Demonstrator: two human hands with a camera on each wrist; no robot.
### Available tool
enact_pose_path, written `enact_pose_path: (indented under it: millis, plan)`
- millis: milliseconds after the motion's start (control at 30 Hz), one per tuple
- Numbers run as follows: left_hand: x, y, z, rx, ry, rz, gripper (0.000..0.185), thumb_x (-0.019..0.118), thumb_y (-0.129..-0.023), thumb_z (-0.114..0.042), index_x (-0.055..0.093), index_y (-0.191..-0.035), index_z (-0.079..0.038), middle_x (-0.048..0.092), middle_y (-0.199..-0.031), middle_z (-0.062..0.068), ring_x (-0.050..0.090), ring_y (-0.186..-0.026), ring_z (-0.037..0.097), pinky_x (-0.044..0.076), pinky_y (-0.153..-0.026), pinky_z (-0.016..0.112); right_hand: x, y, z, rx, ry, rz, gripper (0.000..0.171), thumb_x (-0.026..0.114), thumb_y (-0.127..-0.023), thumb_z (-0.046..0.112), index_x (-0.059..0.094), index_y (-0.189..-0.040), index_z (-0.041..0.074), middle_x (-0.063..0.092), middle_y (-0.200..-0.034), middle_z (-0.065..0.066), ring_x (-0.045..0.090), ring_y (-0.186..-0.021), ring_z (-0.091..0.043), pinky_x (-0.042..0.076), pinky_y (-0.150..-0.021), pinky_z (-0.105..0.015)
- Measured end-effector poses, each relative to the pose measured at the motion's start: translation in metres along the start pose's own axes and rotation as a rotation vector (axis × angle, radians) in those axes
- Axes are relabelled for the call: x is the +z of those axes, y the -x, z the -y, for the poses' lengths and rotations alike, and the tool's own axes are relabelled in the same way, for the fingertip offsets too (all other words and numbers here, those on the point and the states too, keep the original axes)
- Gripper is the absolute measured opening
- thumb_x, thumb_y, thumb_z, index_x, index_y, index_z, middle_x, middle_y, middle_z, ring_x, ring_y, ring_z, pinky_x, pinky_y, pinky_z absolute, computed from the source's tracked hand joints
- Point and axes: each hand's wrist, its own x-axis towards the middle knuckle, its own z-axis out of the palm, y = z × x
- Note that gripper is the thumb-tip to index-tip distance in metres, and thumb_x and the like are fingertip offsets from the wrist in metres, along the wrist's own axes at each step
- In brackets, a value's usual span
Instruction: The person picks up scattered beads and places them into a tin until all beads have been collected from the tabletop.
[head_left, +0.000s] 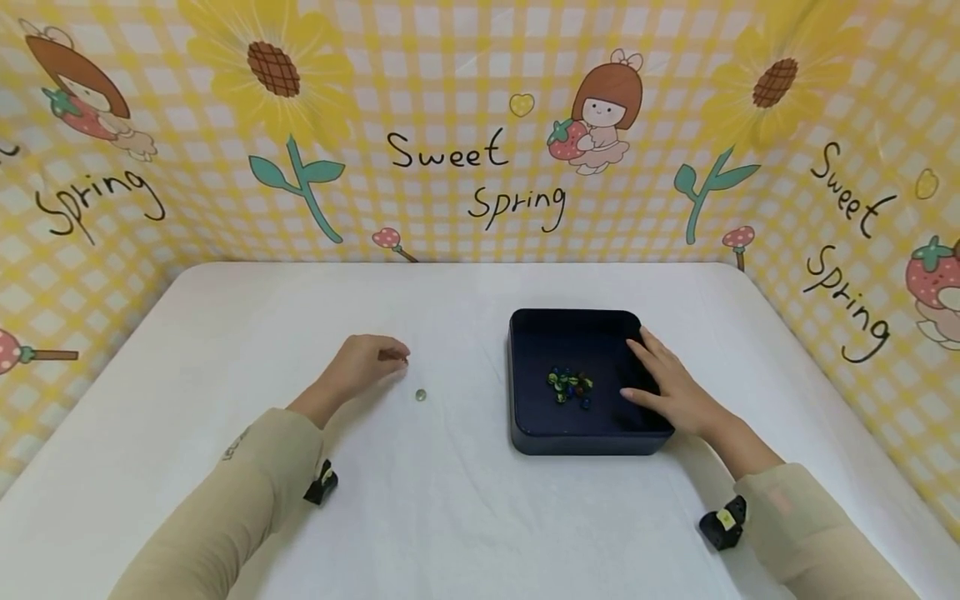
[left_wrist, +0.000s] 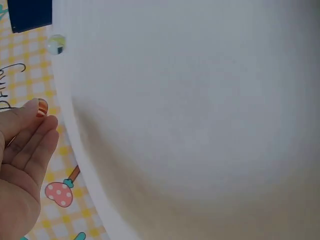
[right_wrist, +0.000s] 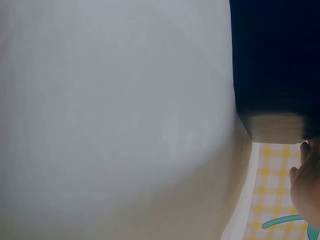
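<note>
At the near edge, two beige sleeves (head_left: 225,500), each with a small black wrist camera (head_left: 321,483) strapped beneath. On the white table (head_left: 450,517), left of centre: left hand (head_left: 360,367), fingers curled inward, tips pinching a small orange-brown marble (left_wrist: 42,107) at the fingertips; marble plain in the left wrist view, only a dark speck from the head view. Just near and right of that hand, apart from it: one loose clear-greenish marble (head_left: 420,395) lying on the cloth, untouched.

Right of centre: dark blue square tray (head_left: 525,383), near wall toward the viewer. Inside, on the floor near the middle: cluster of marbles (head_left: 570,388), green, yellow and blue, bunched together. Right hand (head_left: 671,387) laid over the tray's right rim, fingers straight and spread, relaxed, holding nothing; fingertips reaching inside along the right wall, thumb pointing toward the cluster but short of it. Right wrist view: only the tray's outer corner and the edge of the hand, blurred.

Far side and both flanks: yellow checked backdrop (head_left: 465,83) with sunflowers, cartoon figures, "Sweet Spring" lettering.
</note>
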Motion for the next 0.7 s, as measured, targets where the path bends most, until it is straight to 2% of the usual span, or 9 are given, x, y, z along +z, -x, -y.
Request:
enact_pose_path:
  millis: [367, 700]
  plan:
    - [-0.004, 0.000, -0.028, -0.008, 0.187, -0.017, 0.021, 0.061, -0.081, -0.015, 0.063, -0.098, -0.003, 0.063, -0.091, 0.004, 0.059, -0.086, 0.016, 0.048, -0.072, 0.029, -0.001, -0.001, 0.002, 0.005, -0.004, 0.004, 0.075, 0.051, -0.085, 0.038, 0.011, -0.138, 0.005, -0.007, -0.142, -0.013, -0.003, -0.127, -0.037, 0.007, -0.095, -0.059]
    - [0.011, -0.002, -0.055, 0.040, 0.316, -0.022, 0.020, 0.062, -0.080, -0.015, 0.064, -0.097, -0.003, 0.063, -0.092, 0.004, 0.059, -0.084, 0.013, 0.048, -0.070, 0.024, 0.000, 0.000, 0.001, 0.000, 0.004, -0.006, 0.073, 0.051, -0.086, 0.037, 0.011, -0.138, 0.004, -0.005, -0.142, -0.015, -0.003, -0.126, -0.038, 0.007, -0.094, -0.060]
